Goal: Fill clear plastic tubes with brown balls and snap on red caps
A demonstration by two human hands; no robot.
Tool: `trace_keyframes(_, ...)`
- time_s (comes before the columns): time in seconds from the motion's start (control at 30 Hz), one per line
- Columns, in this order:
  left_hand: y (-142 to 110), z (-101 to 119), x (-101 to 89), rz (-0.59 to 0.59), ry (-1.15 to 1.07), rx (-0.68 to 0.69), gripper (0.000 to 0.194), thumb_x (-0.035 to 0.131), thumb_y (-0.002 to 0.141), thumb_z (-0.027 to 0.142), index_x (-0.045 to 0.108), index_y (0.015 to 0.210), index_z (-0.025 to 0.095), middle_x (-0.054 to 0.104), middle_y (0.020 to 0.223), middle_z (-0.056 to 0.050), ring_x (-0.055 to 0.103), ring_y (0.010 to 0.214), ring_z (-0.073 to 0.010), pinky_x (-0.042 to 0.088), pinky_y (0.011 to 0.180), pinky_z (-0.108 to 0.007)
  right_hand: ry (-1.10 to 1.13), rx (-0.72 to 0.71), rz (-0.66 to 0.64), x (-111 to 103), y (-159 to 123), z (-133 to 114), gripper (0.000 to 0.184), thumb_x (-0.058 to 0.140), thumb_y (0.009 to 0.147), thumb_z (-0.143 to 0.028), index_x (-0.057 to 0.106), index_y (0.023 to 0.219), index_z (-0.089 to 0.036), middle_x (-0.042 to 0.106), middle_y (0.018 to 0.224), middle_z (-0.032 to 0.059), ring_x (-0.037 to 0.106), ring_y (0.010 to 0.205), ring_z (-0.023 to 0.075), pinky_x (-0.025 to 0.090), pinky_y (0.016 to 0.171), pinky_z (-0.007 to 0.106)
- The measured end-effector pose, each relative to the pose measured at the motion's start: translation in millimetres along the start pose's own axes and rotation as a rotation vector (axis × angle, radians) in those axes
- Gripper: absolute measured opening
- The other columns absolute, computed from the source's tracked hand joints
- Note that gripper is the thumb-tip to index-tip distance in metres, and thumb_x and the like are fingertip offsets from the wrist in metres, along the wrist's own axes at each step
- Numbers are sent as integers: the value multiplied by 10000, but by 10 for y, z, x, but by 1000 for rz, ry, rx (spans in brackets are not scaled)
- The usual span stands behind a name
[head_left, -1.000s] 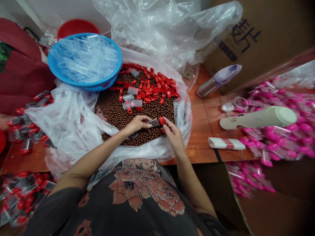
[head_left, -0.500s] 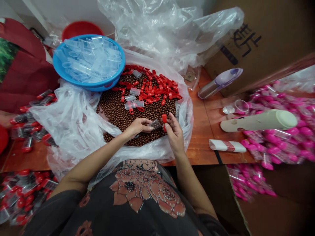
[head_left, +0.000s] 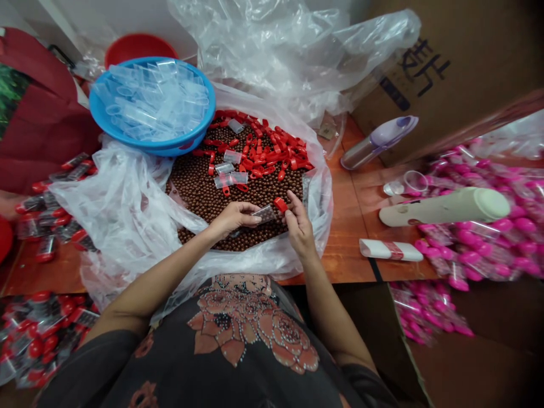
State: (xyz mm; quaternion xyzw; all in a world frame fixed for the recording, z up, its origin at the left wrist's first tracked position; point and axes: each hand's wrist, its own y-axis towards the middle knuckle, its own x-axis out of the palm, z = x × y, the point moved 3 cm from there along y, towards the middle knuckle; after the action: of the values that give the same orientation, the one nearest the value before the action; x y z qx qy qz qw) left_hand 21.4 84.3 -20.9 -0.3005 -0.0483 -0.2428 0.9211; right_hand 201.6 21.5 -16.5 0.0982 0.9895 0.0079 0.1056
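Observation:
My left hand (head_left: 236, 219) pinches a small clear plastic tube (head_left: 265, 213), held level over brown candy balls (head_left: 199, 195). My right hand (head_left: 301, 226) grips a red cap (head_left: 280, 204) between thumb and fingers. The cap sits at the tube's right end; whether it is seated on the tube I cannot tell. Loose red caps (head_left: 276, 148) and several clear tubes (head_left: 232, 179) lie on the balls beyond my hands. A white plastic bag (head_left: 321, 209) surrounds the balls.
A blue basin (head_left: 151, 144) of clear tubes stands back left, before a red basin (head_left: 140, 48). Red-capped tubes (head_left: 46, 246) lie left, pink-capped ones (head_left: 488, 243) right. A purple-lidded bottle (head_left: 378, 141), pale green flask (head_left: 442, 207) and cardboard box (head_left: 476, 79) stand or lie right.
My right hand has brought the red cap left and turned it against the tube's end. My left hand has barely moved, still holding the tube.

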Motion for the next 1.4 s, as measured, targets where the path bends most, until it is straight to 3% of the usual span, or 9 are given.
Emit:
trace_keyframes(0.2,-32,27,13,-3,18,16,271,758,647,92,707,909,140,693,810,-15,607,684,-96,508,743,-275,5,-7,22,7,-6,-22,487,449,951,-363,414,1436,-382,635,1065,15,587,824,181,510,884,414)
trace_keyframes(0.33,-64,42,6,-12,-13,45,299,769,634,115,682,919,125,679,786,-10,608,678,-91,502,733,-264,-13,-28,-27,18,-14,6,437,474,947,-357,502,1383,-354,631,1209,20,617,947,185,512,929,404)
trace_keyframes(0.57,-112,51,17,3,23,177,304,794,606,166,658,874,118,659,764,3,592,674,-89,474,697,-241,-252,-273,-124,54,-48,-128,408,466,970,-313,523,1373,-302,638,1222,57,599,1122,195,474,1009,406)
trace_keyframes(0.8,-224,44,66,-2,22,250,359,829,606,246,612,865,124,645,792,2,585,677,-86,462,679,-224,-519,-501,-74,172,-83,-101,777,696,809,-479,343,1473,-282,620,1245,109,594,1119,283,493,969,495)
trace_keyframes(0.93,-265,7,167,-18,-89,209,418,722,739,508,577,867,138,621,757,-4,585,645,-95,463,616,-211,-544,-542,-144,271,-141,-132,783,693,820,-444,303,1477,-272,592,1251,121,582,1128,284,491,976,496)
trace_keyframes(1.03,-275,-59,242,10,-216,125,484,547,826,636,539,930,163,598,669,-1,567,529,-113,451,506,-222,-525,-489,-254,340,-188,-178,732,713,798,-441,389,1436,-286,553,1232,111,567,1124,275,497,974,474)
trace_keyframes(1.13,-304,-90,264,77,-254,132,358,504,881,528,505,975,182,553,577,25,499,424,-101,409,428,-202,-376,-330,-332,380,-197,-168,700,755,749,-444,473,1370,-290,554,1183,85,580,1086,250,517,944,437)
trace_keyframes(1.3,-386,-66,259,74,-243,110,271,403,917,361,476,1125,204,510,522,51,426,367,-98,349,367,-178,102,18,-108,352,-134,-96,421,674,817,-425,567,1185,-251,665,924,20,649,827,176,564,741,332)
trace_keyframes(1.4,-398,-49,247,88,-221,96,359,392,931,415,482,1209,205,525,544,42,442,379,-101,363,373,-182,10,-69,-52,349,-121,-195,347,610,872,-405,600,1187,-260,688,1047,44,648,930,193,539,852,378)
